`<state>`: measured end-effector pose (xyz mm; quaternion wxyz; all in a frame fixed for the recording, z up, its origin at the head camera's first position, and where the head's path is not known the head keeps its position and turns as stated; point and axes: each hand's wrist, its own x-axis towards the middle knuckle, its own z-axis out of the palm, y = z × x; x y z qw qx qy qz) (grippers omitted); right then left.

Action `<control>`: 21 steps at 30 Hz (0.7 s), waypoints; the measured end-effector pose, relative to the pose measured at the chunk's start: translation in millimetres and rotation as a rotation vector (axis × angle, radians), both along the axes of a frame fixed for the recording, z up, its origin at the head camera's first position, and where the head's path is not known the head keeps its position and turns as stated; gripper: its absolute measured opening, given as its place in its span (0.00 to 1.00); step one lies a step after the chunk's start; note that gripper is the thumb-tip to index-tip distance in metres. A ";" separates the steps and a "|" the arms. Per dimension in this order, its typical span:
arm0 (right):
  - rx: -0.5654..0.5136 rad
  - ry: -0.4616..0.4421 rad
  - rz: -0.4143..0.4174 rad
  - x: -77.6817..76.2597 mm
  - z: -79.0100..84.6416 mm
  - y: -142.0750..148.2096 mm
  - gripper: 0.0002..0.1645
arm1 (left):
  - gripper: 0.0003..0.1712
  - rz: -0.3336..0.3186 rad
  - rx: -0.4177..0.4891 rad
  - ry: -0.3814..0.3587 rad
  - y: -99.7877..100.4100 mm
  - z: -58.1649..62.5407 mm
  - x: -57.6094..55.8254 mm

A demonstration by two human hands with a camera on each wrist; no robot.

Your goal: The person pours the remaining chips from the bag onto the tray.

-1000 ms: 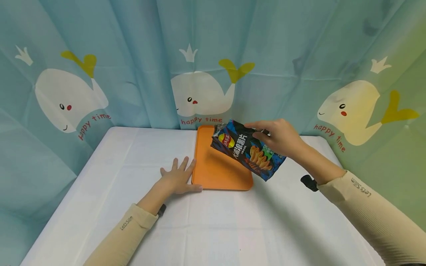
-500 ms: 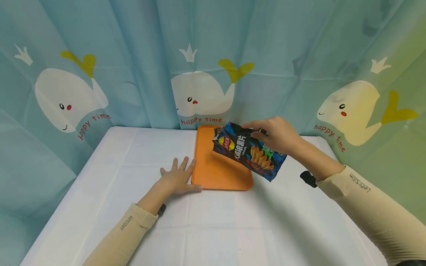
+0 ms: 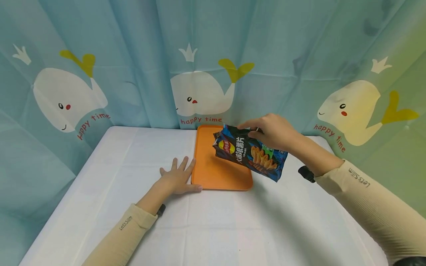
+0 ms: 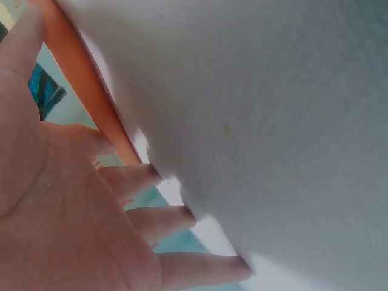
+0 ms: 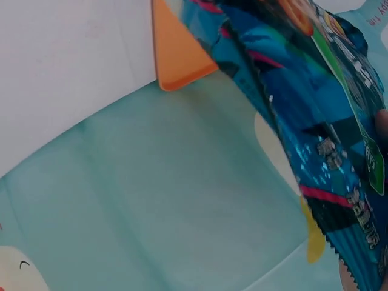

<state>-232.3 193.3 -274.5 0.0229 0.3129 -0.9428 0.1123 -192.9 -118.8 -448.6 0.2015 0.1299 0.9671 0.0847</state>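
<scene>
My right hand (image 3: pixel 271 133) grips a bag of potato chips (image 3: pixel 246 150) by its upper long edge. The dark blue bag slants down to the right and hangs over the right part of an orange tray (image 3: pixel 221 179). In the right wrist view the chip bag (image 5: pixel 303 115) fills the upper right, with only a bit of the hand at the edge. Spread flat at the tray's left side is my left hand (image 3: pixel 176 181), its thumb along the front left corner. In the left wrist view the fingers (image 4: pixel 176 218) are straight and the tray's side (image 4: pixel 91 91) runs beside them.
A white cloth (image 3: pixel 213 229) covers the table. Behind it and at both sides hangs a blue-green curtain (image 3: pixel 139 74) printed with whales. The bag's shadow falls on the cloth to the right of the tray.
My right hand has shifted slightly left and up. The chip bag has turned a little in its grip, its lower right corner moving right. My left hand and the tray stay put.
</scene>
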 end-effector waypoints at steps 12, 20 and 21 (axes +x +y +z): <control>0.065 0.016 0.007 0.5 11.4 -8.1 0.21 | 0.66 -0.002 0.007 -0.002 -0.2 0.0 -1.2; 0.064 0.056 -0.012 1.2 19.3 -13.9 0.21 | 0.66 -0.009 0.014 0.000 -0.2 1.6 -0.5; 0.081 0.052 -0.017 1.5 19.6 -14.3 0.21 | 0.66 -0.010 0.014 0.001 -0.2 1.5 -0.4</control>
